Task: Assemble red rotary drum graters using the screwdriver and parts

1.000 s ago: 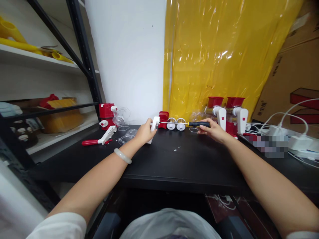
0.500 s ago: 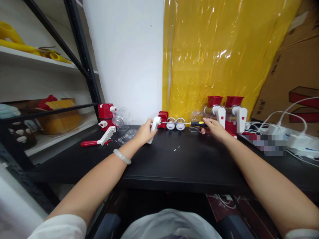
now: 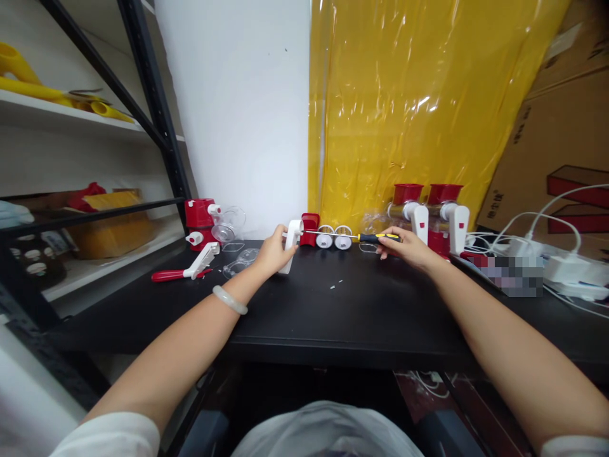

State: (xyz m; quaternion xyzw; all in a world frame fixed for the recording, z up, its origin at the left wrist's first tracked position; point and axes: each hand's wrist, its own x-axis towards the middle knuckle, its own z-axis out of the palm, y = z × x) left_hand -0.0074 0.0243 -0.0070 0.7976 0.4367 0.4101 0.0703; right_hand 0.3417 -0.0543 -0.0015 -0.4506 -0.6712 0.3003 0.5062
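Observation:
My left hand (image 3: 275,251) is closed around a white plastic crank handle (image 3: 289,252), held up over the black table. In my right hand (image 3: 402,245) is a screwdriver (image 3: 368,238) with a black and yellow handle. Its long shaft runs level to the left, and the tip meets the upper end of the white part. Behind the shaft stand two round white pieces (image 3: 333,237) and a red plastic part (image 3: 310,229). Just beyond my right hand are two red and white hand-crank grinders (image 3: 419,219).
At the left of the table (image 3: 304,317) are a red grinder body (image 3: 200,219), clear plastic pieces (image 3: 242,261) and a red-handled white lever (image 3: 188,270). White chargers and cables (image 3: 568,270) lie at the right. A black-framed shelf (image 3: 162,139) stands left; yellow film (image 3: 404,114) hangs behind.
My right-hand fingers have shifted on the screwdriver handle and look more extended. The white part stays in my left hand with the tip against it. The whole view has shifted slightly.

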